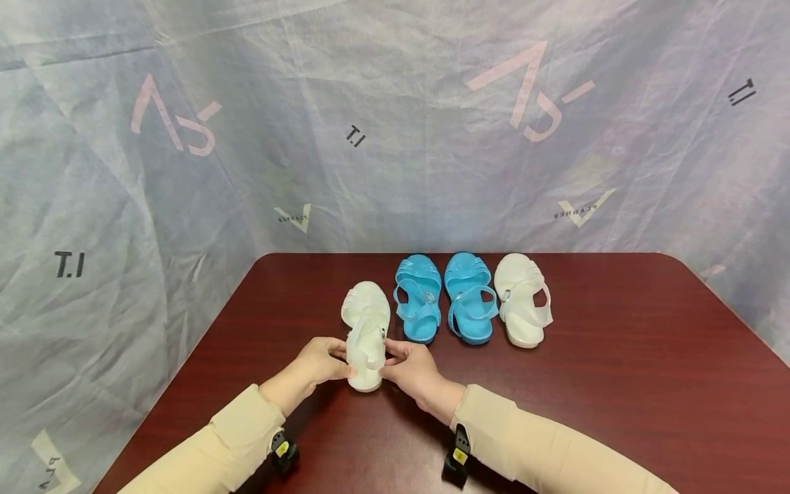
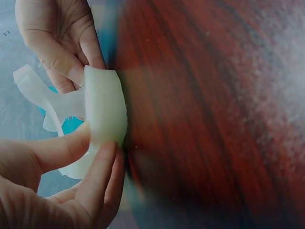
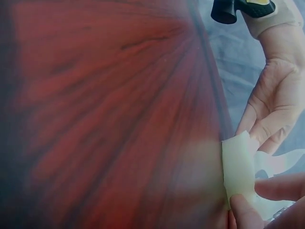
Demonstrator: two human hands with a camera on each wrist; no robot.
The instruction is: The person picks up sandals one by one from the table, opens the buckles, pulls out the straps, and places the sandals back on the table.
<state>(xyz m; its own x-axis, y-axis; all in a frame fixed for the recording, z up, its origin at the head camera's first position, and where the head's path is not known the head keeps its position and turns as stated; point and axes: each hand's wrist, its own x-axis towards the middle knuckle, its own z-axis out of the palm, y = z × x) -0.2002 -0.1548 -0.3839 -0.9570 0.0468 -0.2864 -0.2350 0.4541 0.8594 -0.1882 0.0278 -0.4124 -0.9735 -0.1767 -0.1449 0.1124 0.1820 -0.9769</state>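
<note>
Between both hands is a white jelly sandal [image 1: 367, 329], toe pointing to the back of the table and heel toward me. My left hand [image 1: 322, 362] pinches the left side of its heel, thumb on the inside and fingers along the outer side. From the other side my right hand [image 1: 415, 369] pinches the heel too, just below the strap's buckle. In the left wrist view the heel [image 2: 105, 107] stands close over the tabletop, with fingertips of both hands at its edges. The right wrist view shows the heel [image 3: 238, 164] between the two hands.
A blue sandal [image 1: 420, 322] lies just right of the held one, then a second blue sandal [image 1: 474, 329] and another white sandal [image 1: 524, 333], in a row with toes toward the back edge. They rest on a reddish-brown wooden table [image 1: 592, 412]. Behind hangs a grey printed cloth [image 1: 395, 171].
</note>
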